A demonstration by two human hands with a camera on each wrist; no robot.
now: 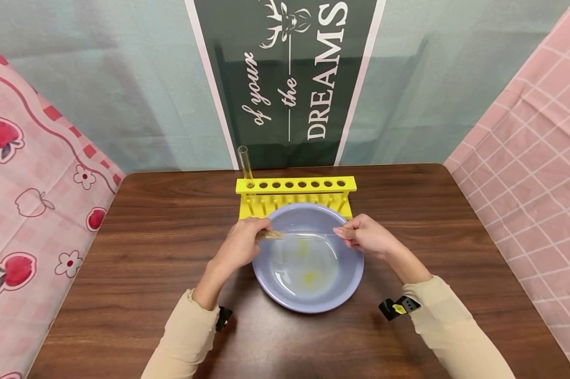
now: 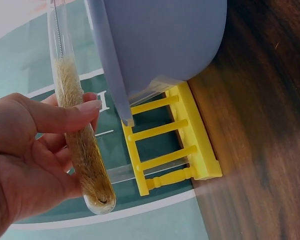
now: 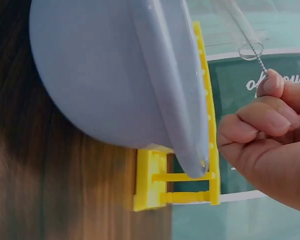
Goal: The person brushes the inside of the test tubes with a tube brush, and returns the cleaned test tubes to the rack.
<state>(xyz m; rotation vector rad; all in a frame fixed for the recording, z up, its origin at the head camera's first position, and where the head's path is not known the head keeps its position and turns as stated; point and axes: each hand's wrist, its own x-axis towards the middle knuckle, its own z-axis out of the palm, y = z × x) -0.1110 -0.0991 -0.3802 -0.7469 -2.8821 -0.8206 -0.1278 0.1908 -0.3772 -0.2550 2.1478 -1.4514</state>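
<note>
My left hand (image 1: 244, 241) grips a glass test tube (image 2: 98, 192) near its rounded end, thumb across the glass. Inside that tube the tan bristles of a test tube brush (image 2: 72, 100) fill the closed end. The brush's twisted wire handle (image 3: 240, 25) runs out of the tube's open mouth (image 3: 251, 50). My right hand (image 1: 367, 235) pinches this wire between thumb and fingertips just outside the mouth. Tube and brush lie roughly level above a lavender basin (image 1: 308, 303), which holds cloudy water with yellowish patches (image 1: 309, 277).
Behind the basin stands a yellow test tube rack (image 1: 308, 184) with a row of holes. Another test tube (image 1: 244, 163), with some yellow in it, leans in its leftmost hole. The dark wood table (image 1: 171, 237) meets cloth-covered walls at the back and sides.
</note>
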